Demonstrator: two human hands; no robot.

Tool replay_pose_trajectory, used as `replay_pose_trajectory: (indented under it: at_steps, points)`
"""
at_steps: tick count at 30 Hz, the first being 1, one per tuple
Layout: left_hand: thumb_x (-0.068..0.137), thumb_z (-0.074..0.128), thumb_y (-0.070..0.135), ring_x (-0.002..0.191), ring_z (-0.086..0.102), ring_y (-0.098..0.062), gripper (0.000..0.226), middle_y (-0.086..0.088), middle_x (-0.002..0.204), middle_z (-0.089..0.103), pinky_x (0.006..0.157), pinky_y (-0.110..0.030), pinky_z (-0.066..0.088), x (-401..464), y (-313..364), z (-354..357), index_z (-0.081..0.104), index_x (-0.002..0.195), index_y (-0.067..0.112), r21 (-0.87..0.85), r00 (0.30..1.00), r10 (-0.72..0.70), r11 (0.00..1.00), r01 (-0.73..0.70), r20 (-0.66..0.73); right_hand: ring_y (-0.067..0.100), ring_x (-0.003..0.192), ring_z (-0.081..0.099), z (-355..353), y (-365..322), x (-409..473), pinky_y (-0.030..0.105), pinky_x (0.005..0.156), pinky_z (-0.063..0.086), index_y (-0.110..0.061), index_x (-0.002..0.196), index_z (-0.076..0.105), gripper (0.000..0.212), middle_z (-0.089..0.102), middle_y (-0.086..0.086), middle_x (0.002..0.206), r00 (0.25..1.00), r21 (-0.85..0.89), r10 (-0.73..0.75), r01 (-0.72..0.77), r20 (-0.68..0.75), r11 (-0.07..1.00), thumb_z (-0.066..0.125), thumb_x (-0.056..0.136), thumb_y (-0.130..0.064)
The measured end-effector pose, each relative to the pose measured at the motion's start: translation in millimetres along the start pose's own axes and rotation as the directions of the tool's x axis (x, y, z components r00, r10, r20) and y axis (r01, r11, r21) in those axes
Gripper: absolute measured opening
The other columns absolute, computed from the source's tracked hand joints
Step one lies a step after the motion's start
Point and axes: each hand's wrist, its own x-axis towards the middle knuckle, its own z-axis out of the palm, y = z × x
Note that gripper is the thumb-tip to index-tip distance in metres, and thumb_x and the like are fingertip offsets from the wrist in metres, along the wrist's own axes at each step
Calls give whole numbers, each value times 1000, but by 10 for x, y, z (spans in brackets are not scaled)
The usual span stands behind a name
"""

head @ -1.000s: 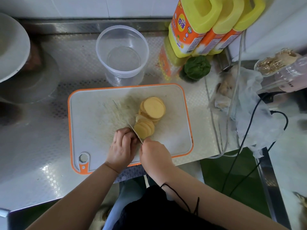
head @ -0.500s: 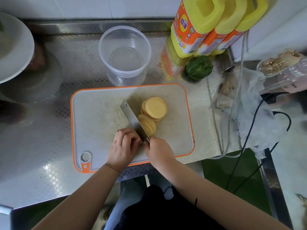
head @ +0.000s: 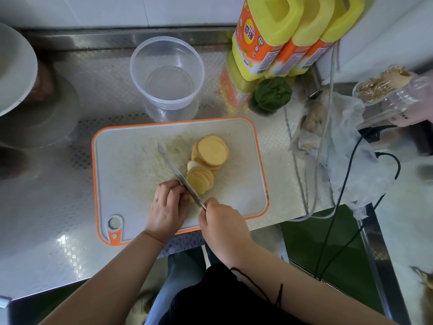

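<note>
1. Potato slices (head: 200,179) sit centre of the board (head: 126,165), right of our knife (head: 179,175).
2. Left hand (head: 166,206) curls over the mostly hidden stub; right hand (head: 223,225) grips the knife.
3. Let's tuck fingertips, cut thin.

The right hand (head: 222,224) grips the handle of a knife (head: 174,167); the handle itself is hidden inside the fist. The blade goes forward and to the left from this hand, with its edge down on the cutting board (head: 131,160). The left hand (head: 167,207) lies just left of the blade, its curled fingers (head: 174,190) on a potato end (head: 191,198), of which only a small part shows. Just right of the blade lie the cut potato slices (head: 200,180), and a second pile of slices (head: 212,151) is behind them. Far in front of the hands stands a clear plastic tub (head: 167,73).
</note>
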Motion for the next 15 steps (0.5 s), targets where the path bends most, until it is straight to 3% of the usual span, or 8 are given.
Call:
replay_pose_trajectory:
  at_steps: [3,7,10,15]
  points:
    - [98,47,10,90,51,-30,8,-13,107,49,85,-31,41,1,3,2,52,102,5,2,1000,8,1000,-8,3,23,66,44,0,-10,-12,24,45,19,-8,98,52,23,63,9,84,1000,-3,2,-2,-4,1000,36,101,-24]
    - [96,48,8,91,52,-31,8,-15,106,51,85,-32,41,1,-6,11,52,102,4,1,1000,-4,1000,4,6,25,76,59,19,-16,13,28,60,31,-9,99,52,22,64,7,88,1000,-18,19,-19,14,1000,36,102,-24]
    - [100,44,12,91,51,-31,11,-14,107,50,85,-33,42,-4,-9,21,52,102,5,-5,1000,-5,1000,5,12,25,73,54,29,-28,60,29,61,31,-8,98,53,23,64,8,90,999,-11,46,-46,24,999,36,102,-23]
    - [99,44,11,91,50,-30,9,-12,109,48,84,-34,43,0,-12,28,51,103,6,-15,1000,-16,1000,16,9,28,84,63,75,-57,126,30,62,33,-8,99,55,24,64,9,92,998,7,63,-63,28,998,37,101,-24]
